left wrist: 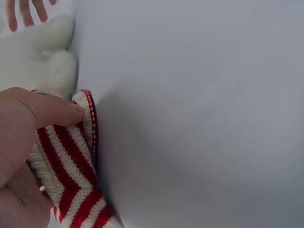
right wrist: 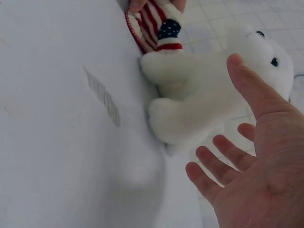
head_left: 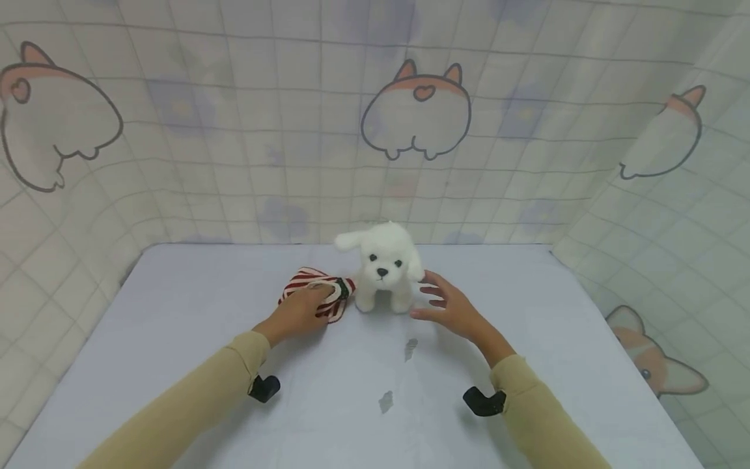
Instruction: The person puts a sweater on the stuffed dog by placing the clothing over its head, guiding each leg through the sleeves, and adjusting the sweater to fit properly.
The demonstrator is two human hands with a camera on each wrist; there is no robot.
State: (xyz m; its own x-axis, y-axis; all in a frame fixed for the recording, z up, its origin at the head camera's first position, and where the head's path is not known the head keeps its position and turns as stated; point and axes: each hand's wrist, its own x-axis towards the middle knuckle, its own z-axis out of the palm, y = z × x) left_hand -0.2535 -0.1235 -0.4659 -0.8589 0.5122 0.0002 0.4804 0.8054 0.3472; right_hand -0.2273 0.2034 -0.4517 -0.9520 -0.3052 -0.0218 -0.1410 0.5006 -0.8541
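Note:
A white plush dog (head_left: 387, 264) stands upright on the table, facing the camera, one ear sticking out to the left. Beside it on the left lies a small knitted toy sweater (head_left: 305, 279), striped red and white, with a navy, star-dotted part that shows in the right wrist view. My left hand (head_left: 300, 312) grips this sweater, thumb (left wrist: 61, 111) on top of the knit; some of its fingers are hidden. Near the dog's right side in the head view, my right hand (head_left: 448, 307) has its fingers spread and holds nothing. Whether its fingertips touch the dog's ear, I cannot tell.
The white table (head_left: 193, 293) carries two small grey patches, one (head_left: 411, 350) in front of the dog and another (head_left: 385, 402) closer to me. Behind and at both sides hangs a checked curtain (head_left: 263, 130) with corgi drawings.

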